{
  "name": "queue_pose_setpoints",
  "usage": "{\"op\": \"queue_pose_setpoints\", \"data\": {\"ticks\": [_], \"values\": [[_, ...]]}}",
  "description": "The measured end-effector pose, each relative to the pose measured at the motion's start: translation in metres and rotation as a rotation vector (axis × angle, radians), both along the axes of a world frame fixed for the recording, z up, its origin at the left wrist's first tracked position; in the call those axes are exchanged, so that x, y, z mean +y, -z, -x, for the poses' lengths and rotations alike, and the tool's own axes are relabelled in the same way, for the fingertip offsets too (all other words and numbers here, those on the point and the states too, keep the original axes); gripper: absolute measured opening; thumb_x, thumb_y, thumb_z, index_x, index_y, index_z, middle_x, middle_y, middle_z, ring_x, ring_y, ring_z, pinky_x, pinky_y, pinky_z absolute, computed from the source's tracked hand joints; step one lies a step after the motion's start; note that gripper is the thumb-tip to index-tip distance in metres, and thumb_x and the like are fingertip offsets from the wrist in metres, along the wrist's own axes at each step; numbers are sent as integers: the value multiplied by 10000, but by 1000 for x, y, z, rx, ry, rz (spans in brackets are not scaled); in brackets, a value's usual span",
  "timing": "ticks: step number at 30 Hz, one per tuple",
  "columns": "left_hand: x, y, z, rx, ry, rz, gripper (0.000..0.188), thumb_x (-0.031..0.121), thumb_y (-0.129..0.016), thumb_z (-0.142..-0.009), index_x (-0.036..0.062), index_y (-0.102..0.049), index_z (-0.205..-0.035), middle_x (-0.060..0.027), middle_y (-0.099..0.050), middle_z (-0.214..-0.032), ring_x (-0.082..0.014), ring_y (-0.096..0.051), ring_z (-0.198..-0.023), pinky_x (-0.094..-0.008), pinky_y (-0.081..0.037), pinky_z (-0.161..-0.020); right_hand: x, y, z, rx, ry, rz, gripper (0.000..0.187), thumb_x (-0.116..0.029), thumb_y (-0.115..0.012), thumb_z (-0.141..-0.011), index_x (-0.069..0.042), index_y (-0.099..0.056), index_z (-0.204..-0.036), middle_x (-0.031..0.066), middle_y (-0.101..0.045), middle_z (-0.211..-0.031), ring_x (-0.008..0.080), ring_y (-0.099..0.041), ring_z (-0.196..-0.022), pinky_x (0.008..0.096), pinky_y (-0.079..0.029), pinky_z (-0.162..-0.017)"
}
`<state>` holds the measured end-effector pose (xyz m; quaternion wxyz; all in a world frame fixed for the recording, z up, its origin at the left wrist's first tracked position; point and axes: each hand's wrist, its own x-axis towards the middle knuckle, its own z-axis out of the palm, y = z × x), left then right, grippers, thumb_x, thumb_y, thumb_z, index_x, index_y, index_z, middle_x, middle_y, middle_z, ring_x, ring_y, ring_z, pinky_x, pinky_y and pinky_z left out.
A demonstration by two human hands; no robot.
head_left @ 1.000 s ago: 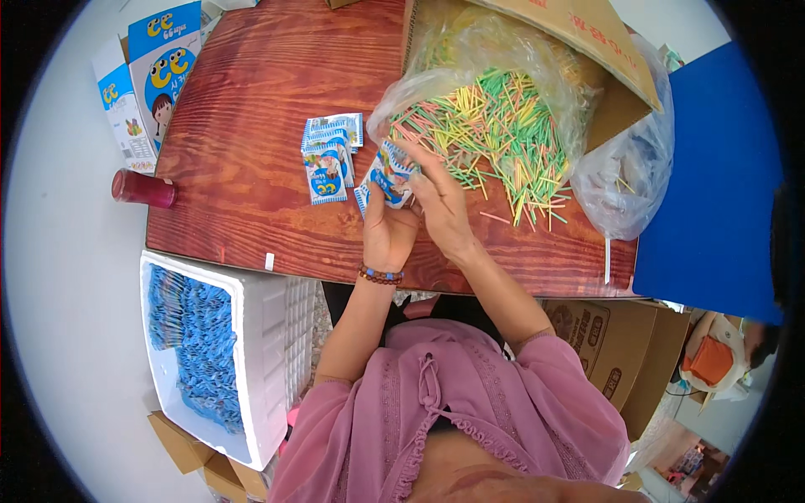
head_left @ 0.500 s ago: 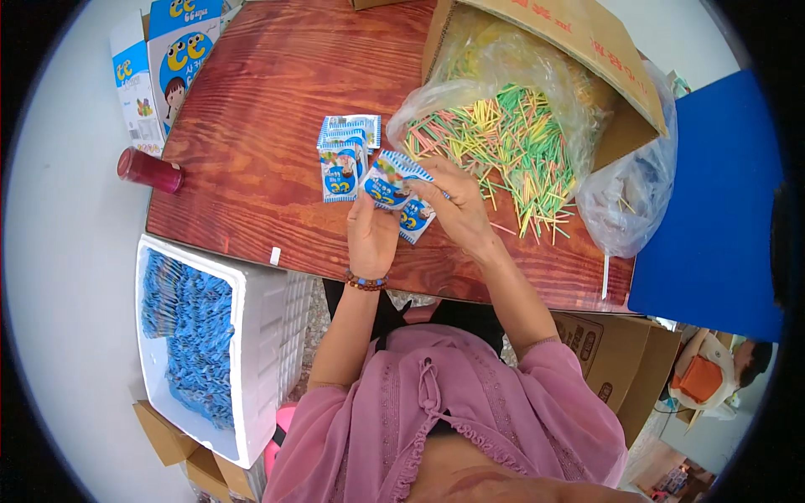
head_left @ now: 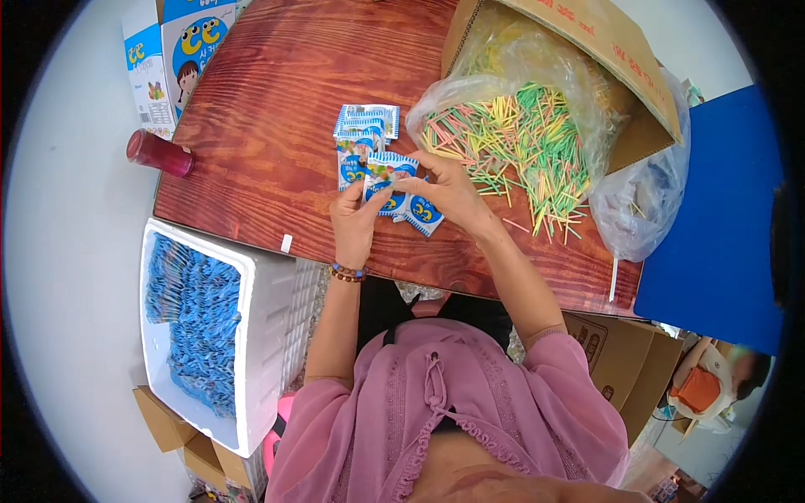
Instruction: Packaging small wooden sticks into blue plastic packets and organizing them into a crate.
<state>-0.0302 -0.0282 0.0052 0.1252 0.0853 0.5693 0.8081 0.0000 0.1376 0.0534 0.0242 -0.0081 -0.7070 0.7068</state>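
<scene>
At the near part of the reddish, streaky-grained counter (head_left: 277, 101), in the head view, the left hand (head_left: 355, 225) and right hand (head_left: 453, 194) pinch a flat, crimp-edged blue-and-white packet (head_left: 387, 170), just beside a small pile of like sachets (head_left: 356, 144). Thin pastel sticks (head_left: 537, 155) spill from a crinkled clear bag (head_left: 432, 101) in a cardboard box (head_left: 625, 63). Leftward are a smooth red cylinder (head_left: 161, 152), a white foam box (head_left: 272, 335) and a pale wall (head_left: 75, 251).
</scene>
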Motion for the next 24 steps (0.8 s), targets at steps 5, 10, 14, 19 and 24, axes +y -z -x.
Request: {"op": "queue_pose_setpoints", "data": {"ticks": [5, 10, 14, 19, 24], "values": [[-10, 4, -4, -31, -39, -9, 123, -2, -655, -865, -7, -680, -986, 4, -675, -900, -27, -589, -792, -201, -479, -691, -4, 16, 8, -31, -37, -67, 126, -136, -678, -870, -18, -684, -915, -5, -649, -760, 29, -573, -670, 195, -447, -565], [-27, 15, 1, -49, -40, 54, 92, 15, -658, -869, -7, -680, -957, 9, -673, -875, -25, -588, -780, -200, -481, -685, -15, 23, 19, -60, -28, -37, 146, -149, -669, -865, -4, -690, -872, 14, -640, -710, 50, -559, -617, 216, -440, -550], [-33, 34, 30, 34, -178, 260, 280, 29, -664, -868, -30, -605, -1136, -60, -663, -1036, -100, -619, -883, -245, -497, -781, -23, 34, 55, -58, -13, -268, 221, -223, -666, -848, -6, -685, -815, 66, -631, -642, 115, -604, -591, 281, -455, -543], [-26, 38, 35, 552, -337, 944, 536, 120, -730, -803, -7, -512, -1275, -167, -535, -1204, -298, -521, -1117, -381, -442, -944, -19, 47, 83, 29, 86, -602, 262, -244, -653, -848, 9, -627, -784, 150, -652, -708, 205, -653, -604, 346, -487, -562], [-26, 28, 29, 476, -352, 948, 557, 130, -725, -798, -6, -501, -1290, -179, -543, -1192, -335, -500, -1124, -420, -399, -957, 10, 33, 39, 200, 240, -655, 273, -257, -660, -838, -10, -659, -955, 123, -675, -870, 237, -664, -797, 353, -499, -675]]}}
